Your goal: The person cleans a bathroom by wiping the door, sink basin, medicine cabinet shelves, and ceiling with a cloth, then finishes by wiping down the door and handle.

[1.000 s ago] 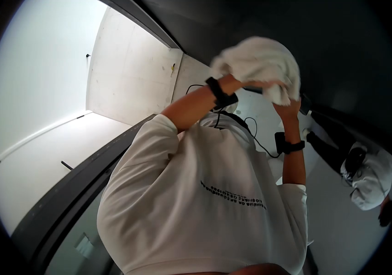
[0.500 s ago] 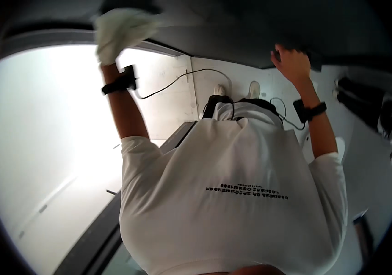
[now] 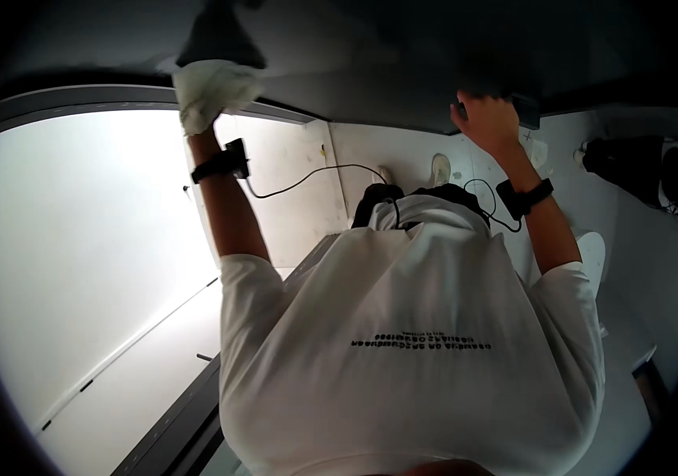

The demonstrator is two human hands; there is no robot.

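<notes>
A white cloth (image 3: 216, 83) covers my left hand (image 3: 206, 119), most of which is hidden under it. The cloth lies against a dark, glossy panel (image 3: 339, 67), where a dim reflection shows just beyond it. My right hand (image 3: 488, 123) is at the panel's near edge, beside a dark block (image 3: 527, 113). Its fingers are bent over that edge and their tips are lost in the dark, while the thumb sticks out to the left.
Black straps with small devices sit on both wrists, and a cable (image 3: 307, 184) runs from the left one. A bright white surface (image 3: 77, 238) fills the left, bordered by a dark frame (image 3: 172, 424). Another person's dark-clothed legs (image 3: 624, 163) show at the right.
My left hand and the cloth have come down the panel toward me, and the cloth is less blurred. My right hand remains at the edge. The whole view has shifted slightly.
</notes>
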